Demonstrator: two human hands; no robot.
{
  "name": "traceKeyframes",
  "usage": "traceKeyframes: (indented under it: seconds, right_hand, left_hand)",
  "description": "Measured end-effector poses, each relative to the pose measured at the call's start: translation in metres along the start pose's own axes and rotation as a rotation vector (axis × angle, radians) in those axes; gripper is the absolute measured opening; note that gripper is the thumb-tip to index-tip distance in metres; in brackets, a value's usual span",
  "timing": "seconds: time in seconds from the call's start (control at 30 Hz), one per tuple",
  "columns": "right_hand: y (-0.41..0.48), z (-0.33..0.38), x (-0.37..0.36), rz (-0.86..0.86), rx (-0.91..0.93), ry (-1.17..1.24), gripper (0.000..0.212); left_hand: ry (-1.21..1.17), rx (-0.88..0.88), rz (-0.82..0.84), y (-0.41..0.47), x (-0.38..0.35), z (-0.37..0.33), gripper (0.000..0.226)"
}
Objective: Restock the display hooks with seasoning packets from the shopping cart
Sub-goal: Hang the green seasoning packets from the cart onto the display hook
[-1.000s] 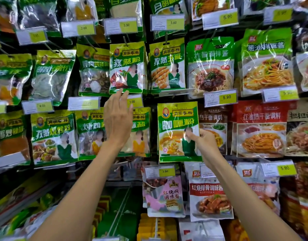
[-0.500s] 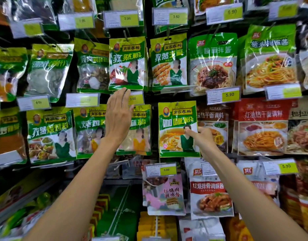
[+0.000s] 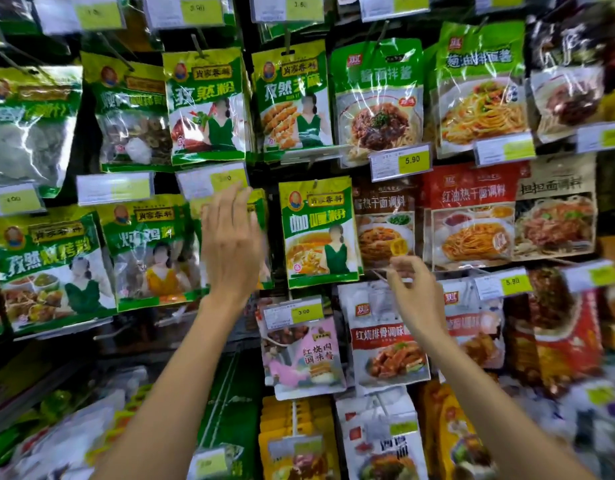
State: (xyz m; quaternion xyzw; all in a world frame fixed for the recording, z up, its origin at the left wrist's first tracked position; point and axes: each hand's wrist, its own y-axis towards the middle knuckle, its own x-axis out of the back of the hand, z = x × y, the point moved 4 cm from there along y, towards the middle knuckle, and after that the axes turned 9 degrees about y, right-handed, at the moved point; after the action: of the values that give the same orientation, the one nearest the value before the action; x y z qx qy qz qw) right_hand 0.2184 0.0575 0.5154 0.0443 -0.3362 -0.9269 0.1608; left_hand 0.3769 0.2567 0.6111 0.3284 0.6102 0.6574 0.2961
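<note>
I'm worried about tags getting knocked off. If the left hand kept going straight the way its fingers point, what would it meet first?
Most likely the price tag right above the fingertips of the left hand; they already overlap its lower edge in the picture. Depth is unclear, so contact can't be confirmed.

The curry packet (image 3: 318,233) hangs in the middle of the wall of hooks. The left hand (image 3: 231,244) is just left of it, in front of another packet (image 3: 261,216). The right hand (image 3: 411,289) is below and right of it. A price tag (image 3: 294,313) sits under it.
</note>
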Motion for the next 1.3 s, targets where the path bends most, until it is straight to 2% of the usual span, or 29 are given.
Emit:
traceKeyframes:
  seconds: [0.1, 0.17, 0.3, 0.43, 0.6, 0.73, 0.87, 1.13, 1.3]
  right_hand:
    - [-0.040, -0.024, 0.053, -0.005, -0.022, -0.019, 0.009]
    - [-0.070, -0.047, 0.093, -0.012, -0.085, -0.051, 0.009]
    - [-0.140, -0.102, 0.182, -0.047, -0.286, -0.133, 0.014]
    - [-0.218, -0.158, 0.280, -0.196, -0.520, -0.250, 0.022]
    - [-0.318, -0.207, 0.376, -0.347, -0.758, -0.429, 0.026]
    - [-0.393, -0.242, 0.428, -0.482, -0.946, -0.499, 0.026]
    - [-0.462, -0.277, 0.462, -0.640, -1.131, -0.582, 0.026]
    - [-0.546, -0.358, 0.490, -0.836, -1.358, -0.638, 0.030]
    - [-0.568, -0.417, 0.500, -0.894, -1.418, -0.551, 0.027]
  left_hand:
    - [-0.235, 0.018, 0.049, -0.052, 0.003, -0.069, 0.027]
    - [-0.414, 0.061, 0.170, -0.097, 0.002, -0.122, 0.025]
    - [-0.790, 0.240, 0.584, -0.202, 0.005, -0.235, 0.025]
    - [-0.961, 0.318, 1.016, -0.310, 0.020, -0.342, 0.024]
    - [-1.062, 0.239, 1.372, -0.412, 0.046, -0.445, 0.021]
    - [-1.111, 0.056, 1.566, -0.483, 0.055, -0.502, 0.020]
    - [-1.046, -0.118, 1.763, -0.562, 0.045, -0.544, 0.026]
    - [-0.992, -0.344, 1.986, -0.685, 0.020, -0.605, 0.020]
    - [-0.935, -0.414, 2.090, -0.744, 0.012, -0.634, 0.029]
